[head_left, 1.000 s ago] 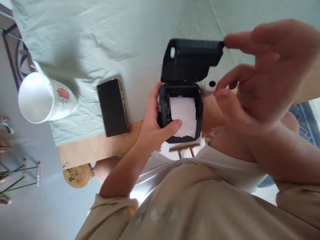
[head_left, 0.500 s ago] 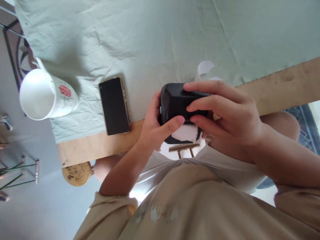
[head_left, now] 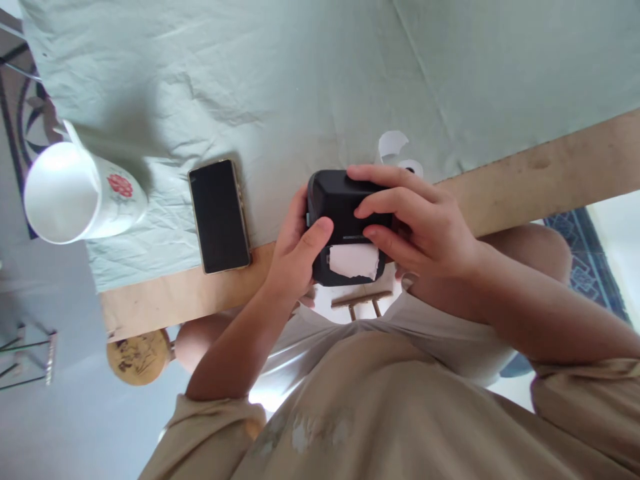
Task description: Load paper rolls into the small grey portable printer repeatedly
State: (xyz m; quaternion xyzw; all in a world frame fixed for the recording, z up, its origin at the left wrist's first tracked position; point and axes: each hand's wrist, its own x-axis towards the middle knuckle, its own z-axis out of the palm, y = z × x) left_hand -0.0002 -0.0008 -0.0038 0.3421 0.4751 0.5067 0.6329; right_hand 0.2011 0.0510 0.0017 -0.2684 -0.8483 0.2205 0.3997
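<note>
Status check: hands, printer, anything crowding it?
Left hand and right hand both grip black printer, lid shut, paper strip sticking out. Phone lies alongside, apart.

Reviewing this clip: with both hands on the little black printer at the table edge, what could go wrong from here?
The printer sits partly past the wooden table edge, held only by the left hand and right hand; a slip could drop it. The torn paper strip sticking out might crumple under the fingers. The phone also lies near the edge, close to the left elbow's path.
</note>
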